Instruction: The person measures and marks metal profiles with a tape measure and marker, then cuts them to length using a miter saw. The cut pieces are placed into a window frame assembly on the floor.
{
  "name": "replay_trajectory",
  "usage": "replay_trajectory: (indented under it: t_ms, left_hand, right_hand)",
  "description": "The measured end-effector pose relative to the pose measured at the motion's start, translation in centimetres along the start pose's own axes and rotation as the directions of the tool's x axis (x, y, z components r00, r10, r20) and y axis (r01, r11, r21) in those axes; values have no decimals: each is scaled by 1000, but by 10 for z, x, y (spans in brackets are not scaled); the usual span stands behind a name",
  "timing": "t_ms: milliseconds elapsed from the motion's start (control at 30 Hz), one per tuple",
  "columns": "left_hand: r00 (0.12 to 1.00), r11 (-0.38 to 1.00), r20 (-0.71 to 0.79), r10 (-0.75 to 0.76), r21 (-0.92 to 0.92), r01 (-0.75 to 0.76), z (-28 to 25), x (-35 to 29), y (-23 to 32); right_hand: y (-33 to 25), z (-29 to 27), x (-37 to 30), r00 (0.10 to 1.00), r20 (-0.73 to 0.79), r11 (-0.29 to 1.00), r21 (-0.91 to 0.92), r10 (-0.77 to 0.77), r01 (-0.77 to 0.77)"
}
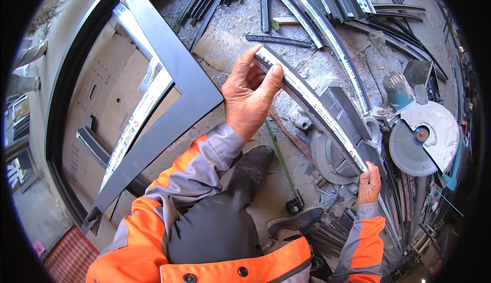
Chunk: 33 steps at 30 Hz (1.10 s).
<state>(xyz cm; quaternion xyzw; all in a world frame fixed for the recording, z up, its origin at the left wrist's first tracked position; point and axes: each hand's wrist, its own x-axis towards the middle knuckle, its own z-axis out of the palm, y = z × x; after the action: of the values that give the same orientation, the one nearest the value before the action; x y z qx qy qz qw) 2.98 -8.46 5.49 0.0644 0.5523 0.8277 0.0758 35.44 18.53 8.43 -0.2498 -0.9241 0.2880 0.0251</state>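
Gripping a dark strip (318, 113) with white film, I have my left fingers (271, 80) closed near its far end and right fingers (374, 174) pinching its near end; it slants between them. A dark frame (192, 86) is left of my left fingers, a circular saw (432, 132) right of my right ones.

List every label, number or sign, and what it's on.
Locations only; I don't transcribe wording.
Long dark white-filmed profile, in left hand and right hand: dark characters, red marks.
White-filmed strip at left: dark characters, red marks.
Flat brown cardboard sheet: faint printing, too blurred.
White-filmed dark strips at top: too small.
Elsewhere: illegible.
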Motion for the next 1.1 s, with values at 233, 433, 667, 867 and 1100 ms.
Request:
replay_trajectory:
  t_ms: [233, 433, 667, 867, 1100]
  left_hand:
    - [1000, 999, 13, -29, -16, 29, 0, -2, 2]
    - [1000, 1000, 21, 1, -27, -1, -1, -4, -4]
    - [1000, 1000, 10, 2, -28, -2, -1, -3, -6]
    - [1000, 999, 5, 17, -30, -17, 1, -2, -4]
    - [1000, 1000, 14, 4, 10, -4, 1, -4, -5]
  right_hand:
    - [-2, 2, 0, 1000, -27, 1000, -15, -12, 12]
    - [2, -4, 1, 995, 55, 994, 67, 79, -83]
    - [3, -3, 0, 998, 33, 997, 44, 59, -61]
    - [-6, 2, 0, 998, -52, 999, -43, -29, 27]
    - [8, -7, -2, 990, 68, 987, 95, 123, -129]
